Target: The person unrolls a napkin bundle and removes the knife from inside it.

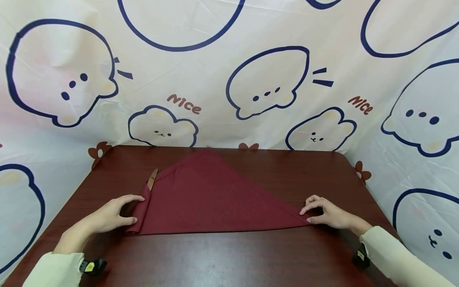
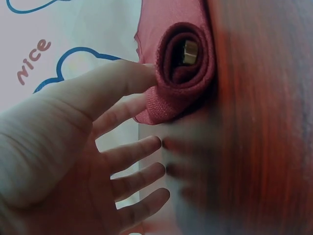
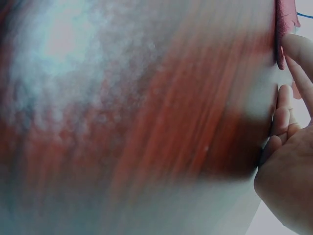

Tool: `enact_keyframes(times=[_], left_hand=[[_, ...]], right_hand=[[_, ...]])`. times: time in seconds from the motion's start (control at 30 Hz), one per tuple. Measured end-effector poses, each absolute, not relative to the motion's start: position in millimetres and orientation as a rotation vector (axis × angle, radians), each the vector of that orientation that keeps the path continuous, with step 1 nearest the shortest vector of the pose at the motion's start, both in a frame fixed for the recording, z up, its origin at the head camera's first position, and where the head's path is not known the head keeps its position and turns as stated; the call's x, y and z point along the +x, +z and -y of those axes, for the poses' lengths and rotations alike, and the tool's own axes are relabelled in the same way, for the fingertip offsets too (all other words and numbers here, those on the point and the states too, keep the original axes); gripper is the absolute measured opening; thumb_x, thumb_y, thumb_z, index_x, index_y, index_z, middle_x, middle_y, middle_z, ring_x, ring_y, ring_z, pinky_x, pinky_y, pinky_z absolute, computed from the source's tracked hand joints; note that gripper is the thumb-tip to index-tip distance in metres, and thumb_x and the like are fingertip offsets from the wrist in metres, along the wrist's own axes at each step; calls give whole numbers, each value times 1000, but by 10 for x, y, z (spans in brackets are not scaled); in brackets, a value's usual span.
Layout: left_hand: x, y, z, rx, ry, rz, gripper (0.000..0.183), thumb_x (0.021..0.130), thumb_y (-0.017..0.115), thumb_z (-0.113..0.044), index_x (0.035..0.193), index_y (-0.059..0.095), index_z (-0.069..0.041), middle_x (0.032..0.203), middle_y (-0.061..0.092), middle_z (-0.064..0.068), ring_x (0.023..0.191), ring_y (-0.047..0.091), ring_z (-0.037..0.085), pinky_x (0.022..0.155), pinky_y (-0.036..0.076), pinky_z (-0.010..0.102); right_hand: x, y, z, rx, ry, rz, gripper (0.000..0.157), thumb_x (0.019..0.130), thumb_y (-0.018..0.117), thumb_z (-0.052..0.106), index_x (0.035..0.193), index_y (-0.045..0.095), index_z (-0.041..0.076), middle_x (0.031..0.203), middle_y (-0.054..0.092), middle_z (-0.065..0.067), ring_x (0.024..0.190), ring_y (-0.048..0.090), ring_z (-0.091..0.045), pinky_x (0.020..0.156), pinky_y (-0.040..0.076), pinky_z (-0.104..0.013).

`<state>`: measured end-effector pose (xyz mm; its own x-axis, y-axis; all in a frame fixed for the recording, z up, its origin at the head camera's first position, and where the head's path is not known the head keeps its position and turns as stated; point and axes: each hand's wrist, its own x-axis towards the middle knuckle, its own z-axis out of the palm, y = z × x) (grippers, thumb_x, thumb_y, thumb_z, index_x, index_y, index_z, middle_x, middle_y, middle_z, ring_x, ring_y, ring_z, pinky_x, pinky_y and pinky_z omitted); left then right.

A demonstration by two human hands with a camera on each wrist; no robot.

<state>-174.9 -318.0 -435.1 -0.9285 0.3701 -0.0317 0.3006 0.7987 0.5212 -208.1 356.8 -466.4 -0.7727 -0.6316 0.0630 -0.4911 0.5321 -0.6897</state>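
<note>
Brown desk [image 1: 229, 259] runs from red cloth [image 1: 222, 195] to frame bottom; cloth mid-frame, tip at far edge; left hand [image 1: 107, 215] pinches rolled end [image 1: 142, 210], brown stick [image 1: 152, 180] protruding; right hand [image 1: 330, 214] pinches right corner [image 1: 299, 220].

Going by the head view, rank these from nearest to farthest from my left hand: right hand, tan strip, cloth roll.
1. Cloth roll: touching your left hand.
2. Tan strip: poking from the roll's far end.
3. Right hand: off to the right, at the cloth's right corner.
</note>
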Motion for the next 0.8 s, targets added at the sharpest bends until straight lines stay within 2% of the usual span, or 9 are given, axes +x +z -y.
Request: enact_keyframes(times=[0.8], left_hand=[[-1733,-4330,3182,505,806,-2841,58,85,80,-20,136,57,-6,137,57,28,127,51,50,97,46,68]], right_hand=[[-2082,-4650,-3572,-919,-1046,-2582,16,91,76,18,107,77,18,111,56,-1,105,45,2,88,40,-24]])
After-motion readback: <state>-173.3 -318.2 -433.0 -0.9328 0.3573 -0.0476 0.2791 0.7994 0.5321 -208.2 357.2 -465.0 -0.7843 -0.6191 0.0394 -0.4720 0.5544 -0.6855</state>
